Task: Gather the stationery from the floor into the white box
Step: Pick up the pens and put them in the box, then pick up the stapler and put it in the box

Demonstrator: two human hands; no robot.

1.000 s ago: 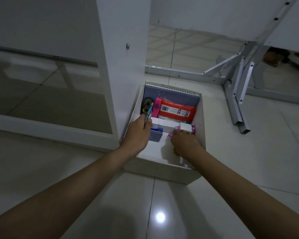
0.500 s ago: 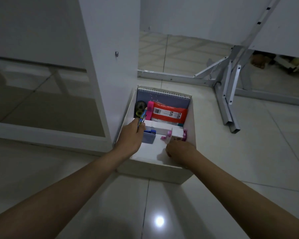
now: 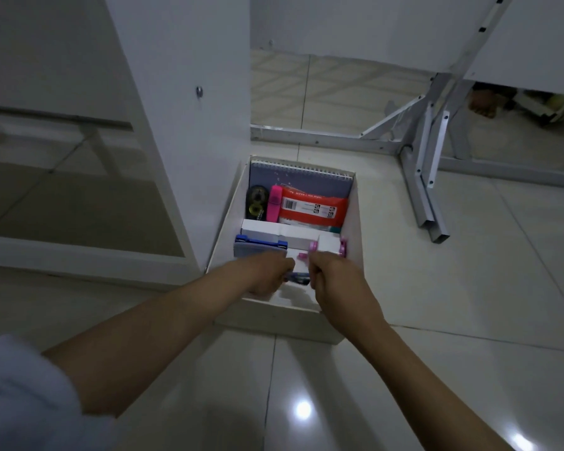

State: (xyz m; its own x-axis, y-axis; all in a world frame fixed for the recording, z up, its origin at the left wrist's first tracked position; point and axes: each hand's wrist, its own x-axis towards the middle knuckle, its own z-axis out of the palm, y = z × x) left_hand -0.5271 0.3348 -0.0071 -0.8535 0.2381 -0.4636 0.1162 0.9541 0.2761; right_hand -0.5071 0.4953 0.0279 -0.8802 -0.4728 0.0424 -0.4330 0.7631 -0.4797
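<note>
Hands: left hand (image 3: 267, 275) and right hand (image 3: 334, 281) together grip a dark blue pen (image 3: 297, 278) inside the open white cardboard box (image 3: 355, 222).

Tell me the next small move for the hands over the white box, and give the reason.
Probably let go: the left hand holds a dark pen low inside the white box, right hand beside it, near the front wall. It seems placed already.
</note>
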